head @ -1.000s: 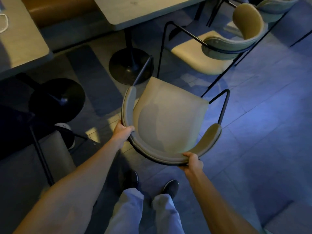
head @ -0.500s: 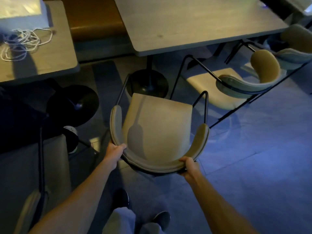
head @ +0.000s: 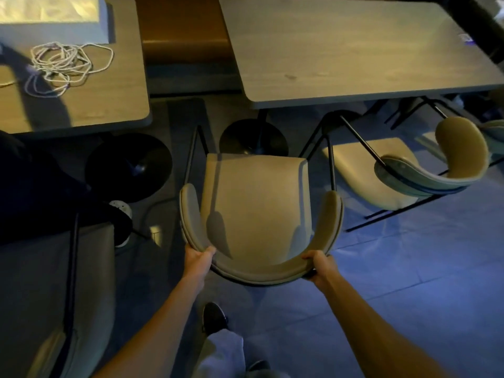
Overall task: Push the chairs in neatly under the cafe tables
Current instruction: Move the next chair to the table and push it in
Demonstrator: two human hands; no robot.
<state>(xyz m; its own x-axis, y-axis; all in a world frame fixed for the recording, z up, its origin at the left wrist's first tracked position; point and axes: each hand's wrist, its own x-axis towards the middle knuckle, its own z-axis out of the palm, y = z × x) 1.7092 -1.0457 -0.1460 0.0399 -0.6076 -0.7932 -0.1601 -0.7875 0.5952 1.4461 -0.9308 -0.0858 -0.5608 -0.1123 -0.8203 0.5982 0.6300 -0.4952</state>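
The chair (head: 256, 208) is now squared to the counter (head: 354, 58) and brought nearer it than a second ago; its seat front is seen just short of the counter's near edge. The backrest (head: 259, 274) is clasped by the left grip (head: 197, 259) and the right grip (head: 320, 267), fingers curled round. Only a straight push is judged left.

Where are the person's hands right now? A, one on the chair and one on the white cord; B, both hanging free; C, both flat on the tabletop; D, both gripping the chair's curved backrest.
D: the left hand and the right hand each grip the rear curve of the backrest of the chair, one on either side.
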